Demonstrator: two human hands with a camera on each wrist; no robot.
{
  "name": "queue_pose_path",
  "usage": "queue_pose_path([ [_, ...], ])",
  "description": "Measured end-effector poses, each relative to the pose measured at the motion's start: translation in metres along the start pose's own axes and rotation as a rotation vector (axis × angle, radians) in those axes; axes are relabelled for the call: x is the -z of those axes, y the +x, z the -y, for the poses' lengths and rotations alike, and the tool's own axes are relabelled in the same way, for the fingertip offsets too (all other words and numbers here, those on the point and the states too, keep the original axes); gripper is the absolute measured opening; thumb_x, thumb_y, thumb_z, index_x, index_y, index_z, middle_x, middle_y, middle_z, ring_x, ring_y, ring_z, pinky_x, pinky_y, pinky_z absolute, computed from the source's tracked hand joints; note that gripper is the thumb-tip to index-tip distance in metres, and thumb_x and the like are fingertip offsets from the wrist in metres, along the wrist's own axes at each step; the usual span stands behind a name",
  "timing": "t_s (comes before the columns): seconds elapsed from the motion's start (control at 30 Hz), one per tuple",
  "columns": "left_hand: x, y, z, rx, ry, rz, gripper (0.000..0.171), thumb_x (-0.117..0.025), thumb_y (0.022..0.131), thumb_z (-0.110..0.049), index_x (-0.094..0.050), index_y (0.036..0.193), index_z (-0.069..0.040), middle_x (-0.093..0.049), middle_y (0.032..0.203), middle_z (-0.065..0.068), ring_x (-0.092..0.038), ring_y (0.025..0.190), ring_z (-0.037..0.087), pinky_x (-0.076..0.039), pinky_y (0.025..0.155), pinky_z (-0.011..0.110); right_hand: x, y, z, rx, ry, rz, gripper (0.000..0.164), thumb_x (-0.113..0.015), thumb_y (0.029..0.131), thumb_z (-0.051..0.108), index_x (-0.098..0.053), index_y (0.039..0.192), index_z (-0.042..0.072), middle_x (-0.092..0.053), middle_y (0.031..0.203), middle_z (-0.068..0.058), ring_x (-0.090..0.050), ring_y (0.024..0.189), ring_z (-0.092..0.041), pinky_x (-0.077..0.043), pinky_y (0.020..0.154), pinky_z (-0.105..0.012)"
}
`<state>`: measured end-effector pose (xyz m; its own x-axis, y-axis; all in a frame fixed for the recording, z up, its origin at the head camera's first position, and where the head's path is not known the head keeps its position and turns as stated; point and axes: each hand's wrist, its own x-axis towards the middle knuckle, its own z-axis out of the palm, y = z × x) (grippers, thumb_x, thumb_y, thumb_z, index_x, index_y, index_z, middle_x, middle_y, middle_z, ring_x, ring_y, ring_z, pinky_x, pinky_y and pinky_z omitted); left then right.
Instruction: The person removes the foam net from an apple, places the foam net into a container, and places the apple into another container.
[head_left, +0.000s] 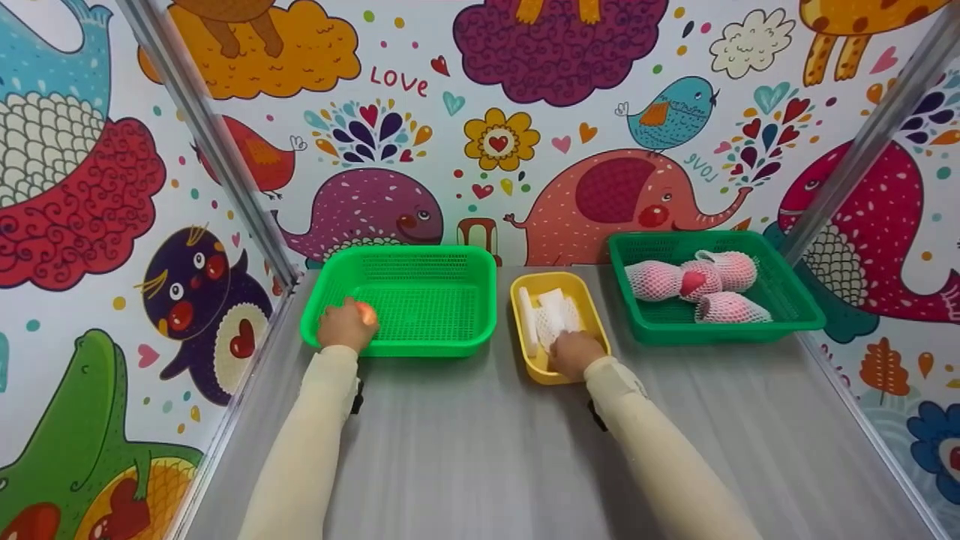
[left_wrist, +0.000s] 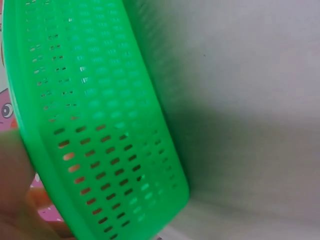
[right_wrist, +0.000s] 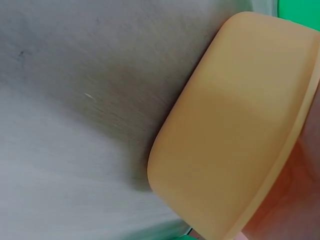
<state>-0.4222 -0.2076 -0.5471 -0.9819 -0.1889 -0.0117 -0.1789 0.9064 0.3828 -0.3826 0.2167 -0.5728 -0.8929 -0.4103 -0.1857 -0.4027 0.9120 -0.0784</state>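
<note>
My left hand (head_left: 347,328) reaches over the near left corner of the bright green basket (head_left: 474,341), its fingers curled round a round reddish fruit, likely an apple (head_left: 367,314). In the left wrist view, the basket's slotted wall (left_wrist: 100,100) hides most of that hand and the fruit. My right hand (head_left: 577,354) dips into the yellow tray (head_left: 529,282), its fingers against the white foam nets (head_left: 553,319). Whether they pinch a net cannot be made out. The tray's outer wall (right_wrist: 235,120) covers the fingers in the right wrist view.
At the right stands a dark green basket (head_left: 652,332) with several fruits in pinkish-white foam nets (head_left: 724,271). A grey tabletop (head_left: 465,450) lies in front of the containers. Patterned walls (head_left: 495,187) and metal posts (head_left: 217,142) enclose the back and sides.
</note>
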Motion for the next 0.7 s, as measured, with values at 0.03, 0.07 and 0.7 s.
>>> queue_pose_path([
  [0.03, -0.0003, 0.0008, 0.0005, 0.006, -0.001, 0.003, 0.069, -0.066, 0.089, -0.03, -0.042, 0.143, 0.006, -0.05, 0.124, 0.04, -0.049, 0.116, 0.057, -0.044, 0.09, 0.068, -0.0009, 0.0009, -0.0002, -0.018, 0.011, 0.007, 0.028, -0.056, 0.101, 0.02, -0.07, 0.091, -0.003, -0.058, 0.08, -0.017, -0.06, 0.074, -0.035, -0.052, 0.074, -0.052],
  [0.07, -0.0005, 0.0014, 0.0008, 0.012, 0.0, 0.006, 0.069, -0.066, 0.089, -0.029, -0.042, 0.143, 0.006, -0.049, 0.125, 0.04, -0.049, 0.116, 0.057, -0.044, 0.091, 0.068, -0.0017, 0.0017, -0.0005, -0.034, 0.02, 0.017, 0.028, -0.057, 0.101, 0.021, -0.07, 0.093, -0.003, -0.058, 0.081, -0.017, -0.059, 0.074, -0.034, -0.052, 0.075, -0.051],
  [0.7, 0.0025, 0.0061, -0.008, 0.053, 0.005, 0.143, 0.081, -0.079, 0.085, -0.025, -0.037, 0.148, 0.004, -0.05, 0.128, 0.039, -0.051, 0.117, 0.056, -0.045, 0.092, 0.064, -0.0073, 0.0034, -0.0066, -0.084, 0.035, 0.027, 0.033, -0.054, 0.102, 0.025, -0.07, 0.107, -0.004, -0.059, 0.091, -0.019, -0.056, 0.084, -0.037, -0.046, 0.084, -0.052],
])
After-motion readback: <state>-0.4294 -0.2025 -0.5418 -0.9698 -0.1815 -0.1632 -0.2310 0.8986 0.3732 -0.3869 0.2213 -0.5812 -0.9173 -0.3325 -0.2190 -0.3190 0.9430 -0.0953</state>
